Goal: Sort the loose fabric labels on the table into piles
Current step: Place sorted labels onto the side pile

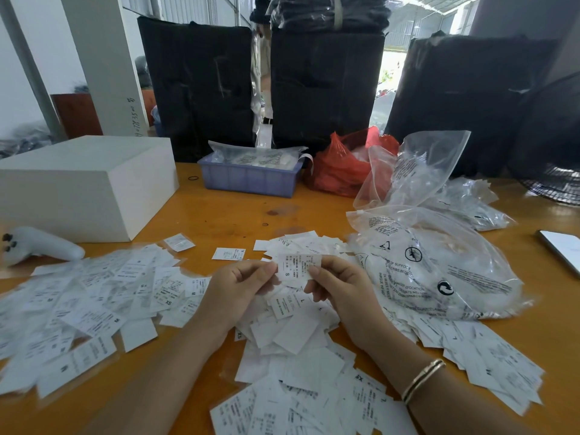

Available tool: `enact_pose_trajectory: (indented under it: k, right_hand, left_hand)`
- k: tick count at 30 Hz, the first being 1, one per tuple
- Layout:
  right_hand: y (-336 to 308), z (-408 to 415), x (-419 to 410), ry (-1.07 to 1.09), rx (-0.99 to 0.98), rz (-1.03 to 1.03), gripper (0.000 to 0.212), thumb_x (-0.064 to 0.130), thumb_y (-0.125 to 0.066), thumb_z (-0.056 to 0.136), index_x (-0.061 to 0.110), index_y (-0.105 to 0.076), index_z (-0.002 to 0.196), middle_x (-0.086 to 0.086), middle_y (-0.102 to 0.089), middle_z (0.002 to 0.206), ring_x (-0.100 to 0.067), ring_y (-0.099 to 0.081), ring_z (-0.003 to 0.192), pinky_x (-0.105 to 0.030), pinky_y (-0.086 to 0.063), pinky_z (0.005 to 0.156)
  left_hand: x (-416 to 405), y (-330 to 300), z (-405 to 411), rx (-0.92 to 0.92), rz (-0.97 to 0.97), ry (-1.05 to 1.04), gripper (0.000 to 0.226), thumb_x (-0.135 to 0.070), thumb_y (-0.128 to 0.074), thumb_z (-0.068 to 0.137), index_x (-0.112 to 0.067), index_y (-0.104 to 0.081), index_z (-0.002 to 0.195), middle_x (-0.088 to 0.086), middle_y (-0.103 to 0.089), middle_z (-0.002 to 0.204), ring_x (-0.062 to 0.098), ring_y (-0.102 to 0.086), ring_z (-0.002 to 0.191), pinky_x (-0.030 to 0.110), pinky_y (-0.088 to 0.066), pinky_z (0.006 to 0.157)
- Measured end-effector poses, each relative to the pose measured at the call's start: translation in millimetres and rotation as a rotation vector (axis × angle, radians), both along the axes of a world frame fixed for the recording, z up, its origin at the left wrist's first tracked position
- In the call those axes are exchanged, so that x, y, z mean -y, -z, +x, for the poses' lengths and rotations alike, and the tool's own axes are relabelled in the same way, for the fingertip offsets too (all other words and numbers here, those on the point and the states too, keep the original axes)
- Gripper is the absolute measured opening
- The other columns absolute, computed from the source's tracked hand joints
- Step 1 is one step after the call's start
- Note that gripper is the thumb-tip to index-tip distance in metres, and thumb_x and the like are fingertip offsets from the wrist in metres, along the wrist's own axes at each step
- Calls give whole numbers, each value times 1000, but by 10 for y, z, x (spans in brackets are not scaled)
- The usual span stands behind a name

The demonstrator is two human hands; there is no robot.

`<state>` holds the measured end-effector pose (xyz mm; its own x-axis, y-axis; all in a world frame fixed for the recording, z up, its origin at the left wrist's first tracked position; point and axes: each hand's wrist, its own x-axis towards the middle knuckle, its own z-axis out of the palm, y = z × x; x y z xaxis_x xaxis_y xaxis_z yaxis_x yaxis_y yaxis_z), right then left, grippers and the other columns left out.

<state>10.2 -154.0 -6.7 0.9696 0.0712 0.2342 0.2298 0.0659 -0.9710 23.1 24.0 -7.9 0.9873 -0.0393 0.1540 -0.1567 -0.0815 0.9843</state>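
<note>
Bare table strip open between white box, blue tray and label heaps; plastic bags block right side.

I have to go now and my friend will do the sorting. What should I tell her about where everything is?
Left hand and right hand: together they pinch one white fabric label marked S above the table; keep that grip.
Things: a spread of white labels lies on the left of the orange wooden table, several marked M. A mixed heap of loose white labels lies under and in front of the hands. More labels lie on the right, below the clear printed plastic bags.
Done: some labels are laid out on the left.
Left: place the S label, then sort the heap.
</note>
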Motion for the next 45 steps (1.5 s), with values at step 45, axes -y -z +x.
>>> enact_pose_trajectory:
  k: [45]
  right_hand:
    - [34,28,-12,97,105,113,10,4,-52,94,11,-58,89,-2,-66,63,-9,-58,56,-18,-48,56]
  left_hand:
    - [26,-50,-48,-26,-14,109,25,-41,-59,75,-23,-74,83,-5,-74,76,2,-67,69,8,-48,59]
